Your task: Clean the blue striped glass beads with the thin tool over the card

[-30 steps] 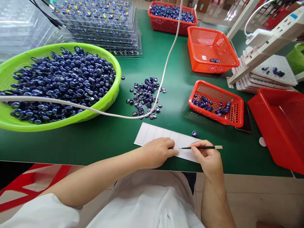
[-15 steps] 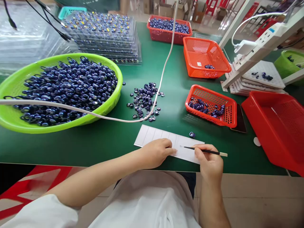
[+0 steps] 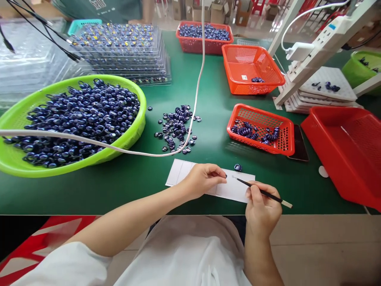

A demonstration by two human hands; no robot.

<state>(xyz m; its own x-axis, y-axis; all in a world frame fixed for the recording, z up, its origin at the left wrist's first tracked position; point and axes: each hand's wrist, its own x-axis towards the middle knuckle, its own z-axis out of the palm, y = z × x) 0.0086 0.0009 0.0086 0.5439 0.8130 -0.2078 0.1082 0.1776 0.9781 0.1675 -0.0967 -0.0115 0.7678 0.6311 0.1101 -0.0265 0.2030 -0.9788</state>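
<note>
My left hand (image 3: 205,180) is above a white paper strip (image 3: 181,169) with ruled lines, pinching a small dark piece (image 3: 225,176) between thumb and fingertips. Held like a pen in my right hand (image 3: 263,206) is a thin black tool (image 3: 266,193) with a pale end. Its fine tip points left over the paper, close to the dark piece, and a tiny pale speck shows at the tip. One dark blue shiny piece (image 3: 237,167) lies at the paper's upper edge. A loose pile of similar pieces (image 3: 178,123) lies farther back on the green table.
A green basket (image 3: 139,123) heaped with dark looped pieces stands left, before stacked clear trays (image 3: 166,73). Red baskets (image 3: 290,137) and a red bin (image 3: 333,159) stand right. A white cable (image 3: 196,89) hangs across the view. Behind the trays is a person's torso (image 3: 119,10).
My left hand has lifted off the paper, and a small dark piece now shows in its fingertips. The tool in my right hand is tilted more steeply. The view has shifted slightly.
</note>
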